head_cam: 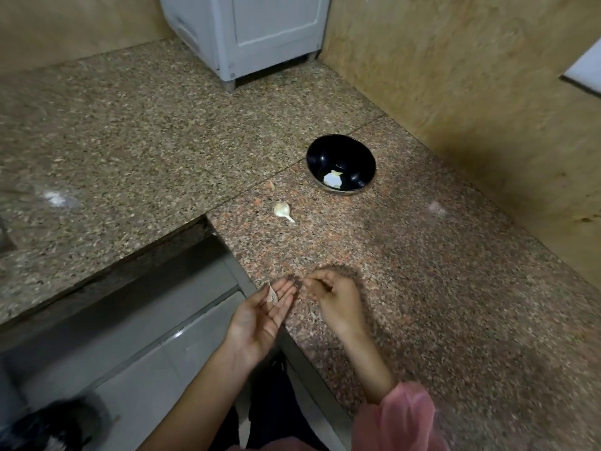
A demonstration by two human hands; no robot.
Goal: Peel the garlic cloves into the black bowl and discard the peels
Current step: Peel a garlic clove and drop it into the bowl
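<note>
Fingers of the left hand (260, 315) lay straight, palm up, a papery garlic peel (271, 294) resting on them. The right hand (336, 299) had curled, blurred fingers; whether they held anything could not be told. Beyond, on the speckled granite table (422, 271), lay an unpeeled white garlic clove (282, 210), then the round black bowl (325, 151) with pale peeled cloves (332, 180) inside.

papery garlic peel (271, 293) lies on the left fingers (285, 292); white tailed garlic clove (281, 210) beyond them; round black bowl (325, 151) farther, holding peeled cloves (332, 179).

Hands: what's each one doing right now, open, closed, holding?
Left hand: open, palm up, a peel lying on its fingers.
Right hand: fingers curled, blurred; cannot tell if it holds anything.
</note>
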